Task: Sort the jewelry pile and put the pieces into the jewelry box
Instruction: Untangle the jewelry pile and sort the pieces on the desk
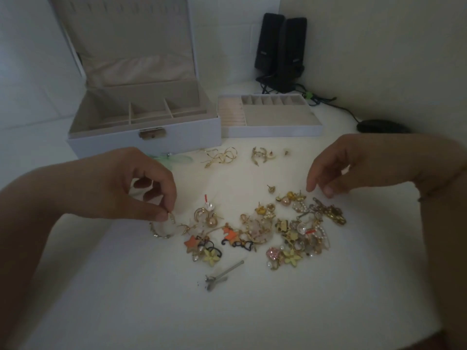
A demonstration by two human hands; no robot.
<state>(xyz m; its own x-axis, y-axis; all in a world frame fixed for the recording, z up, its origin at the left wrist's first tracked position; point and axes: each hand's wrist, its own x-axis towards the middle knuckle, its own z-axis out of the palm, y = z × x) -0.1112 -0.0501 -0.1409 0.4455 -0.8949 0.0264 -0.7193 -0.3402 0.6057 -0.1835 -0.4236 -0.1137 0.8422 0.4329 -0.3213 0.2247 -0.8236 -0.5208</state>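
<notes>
**Left hand pinches a hoop at the pile's edge**

The pile [262, 233] of mixed jewelry lies on the white table [252, 311], spread wide in front of the person. At the pile's left edge the left hand [131, 183] pinches the top of a gold hoop [164, 227] between thumb and forefinger; the other fingers are curled in above it. The hoop's lower part lies on the table.

The right hand [353, 168] hovers just above the pile's far right corner, its fingers loosely bent and pointing down, holding nothing. A thin bracelet [429, 190] circles that wrist.

Beyond the pile, well apart from it, stands the box [144, 137], white, lid up, its beige compartments bare as far as can be seen. Its tray [270, 117] sits on the table, touching the box's right side. Between the pile and the box lie small sorted groups: thin gold hoops [219, 156], a gold pair [261, 155] to their right, one tiny stud [286, 152], and a green piece [174, 157] just in front of the box.

Near the pile's front edge lies a grey pin [219, 275]. Behind the tray stand two black speakers [280, 46], and a black mouse [381, 126] lies to the tray's right.
</notes>
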